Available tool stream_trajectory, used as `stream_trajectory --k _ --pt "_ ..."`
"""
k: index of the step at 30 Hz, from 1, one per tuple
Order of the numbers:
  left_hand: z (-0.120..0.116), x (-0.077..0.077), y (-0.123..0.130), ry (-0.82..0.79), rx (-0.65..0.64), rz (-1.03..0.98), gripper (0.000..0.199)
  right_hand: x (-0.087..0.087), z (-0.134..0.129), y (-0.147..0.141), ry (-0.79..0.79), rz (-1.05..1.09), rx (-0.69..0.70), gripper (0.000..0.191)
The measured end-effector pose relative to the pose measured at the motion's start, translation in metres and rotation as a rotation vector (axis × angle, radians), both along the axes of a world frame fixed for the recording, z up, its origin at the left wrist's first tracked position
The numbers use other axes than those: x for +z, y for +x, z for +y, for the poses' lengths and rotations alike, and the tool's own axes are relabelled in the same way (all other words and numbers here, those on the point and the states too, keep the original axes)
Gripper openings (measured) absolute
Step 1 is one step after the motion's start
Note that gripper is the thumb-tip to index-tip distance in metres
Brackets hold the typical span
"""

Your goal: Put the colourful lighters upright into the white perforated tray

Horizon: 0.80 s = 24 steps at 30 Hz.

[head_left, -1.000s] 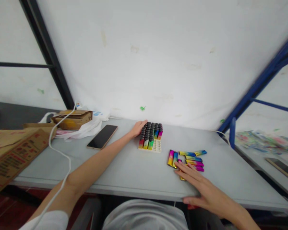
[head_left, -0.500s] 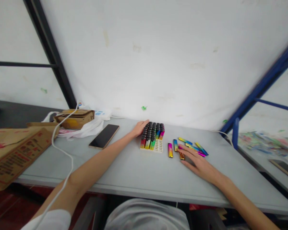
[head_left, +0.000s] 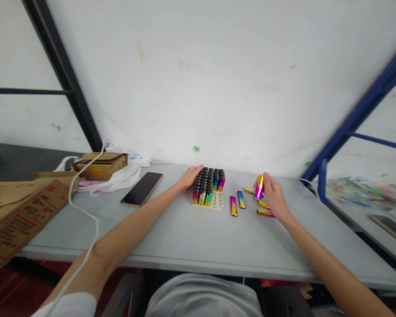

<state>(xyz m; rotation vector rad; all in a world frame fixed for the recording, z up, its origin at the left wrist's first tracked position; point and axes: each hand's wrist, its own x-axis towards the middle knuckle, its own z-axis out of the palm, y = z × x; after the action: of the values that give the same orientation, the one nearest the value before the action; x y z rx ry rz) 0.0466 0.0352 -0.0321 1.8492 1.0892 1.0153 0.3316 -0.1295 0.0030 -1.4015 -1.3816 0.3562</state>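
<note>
A pale tray point(head_left: 217, 201) with small hollows carries rows of upright lighters point(head_left: 207, 182) with black tops and coloured bodies. At its left rear corner, my left hand point(head_left: 190, 176) is closed round the edge of the block, its fingertips partly hidden. Raised over the right side of the table, my right hand point(head_left: 272, 193) grips a shiny pink-and-gold lighter point(head_left: 259, 187). Below that hand lie several loose metallic lighters, among them a gold-and-pink one point(head_left: 265, 213). Between hand and tray rest a pink-and-gold lighter point(head_left: 234, 206) and a blue-and-yellow lighter point(head_left: 241, 199).
A phone point(head_left: 142, 188) lies left of the tray. Farther left are a small cardboard box point(head_left: 107, 167), a white plastic bag point(head_left: 125, 176) and a large carton point(head_left: 29, 211). A white cable point(head_left: 94, 220) hangs across the left side. The wall stands behind the table.
My right hand has lifted off the loose lighters, moved up and slightly right, and now holds a pink-and-gold one. My left hand stays by the tray.
</note>
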Motion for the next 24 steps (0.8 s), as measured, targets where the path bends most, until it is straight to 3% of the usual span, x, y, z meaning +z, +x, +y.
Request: stream_trajectory --k 3,6,9,13,20,24 --pt "0.0 0.0 0.0 0.047 -0.011 0.013 0.057 0.015 0.019 -0.024 -0.118 0.388 0.214 0.06" --pt "0.0 0.0 0.0 0.051 0.0 0.016 0.057 0.022 0.027 -0.044 -0.281 0.516 0.412 0.056" --pt "0.0 0.0 0.0 0.048 -0.008 0.024 0.057 0.019 0.023 -0.055 -0.397 0.449 0.497 0.055" --pt "-0.002 0.001 0.0 0.044 -0.016 0.017 0.059 0.005 0.013 -0.056 -0.442 0.294 0.522 0.054" --pt "-0.002 0.0 0.0 0.044 -0.026 0.023 0.059 -0.002 0.008 -0.055 -0.454 0.354 0.642 0.05" --pt "-0.001 0.0 0.0 0.051 -0.019 0.024 0.059 0.001 0.007 -0.056 -0.379 0.272 0.571 0.054"
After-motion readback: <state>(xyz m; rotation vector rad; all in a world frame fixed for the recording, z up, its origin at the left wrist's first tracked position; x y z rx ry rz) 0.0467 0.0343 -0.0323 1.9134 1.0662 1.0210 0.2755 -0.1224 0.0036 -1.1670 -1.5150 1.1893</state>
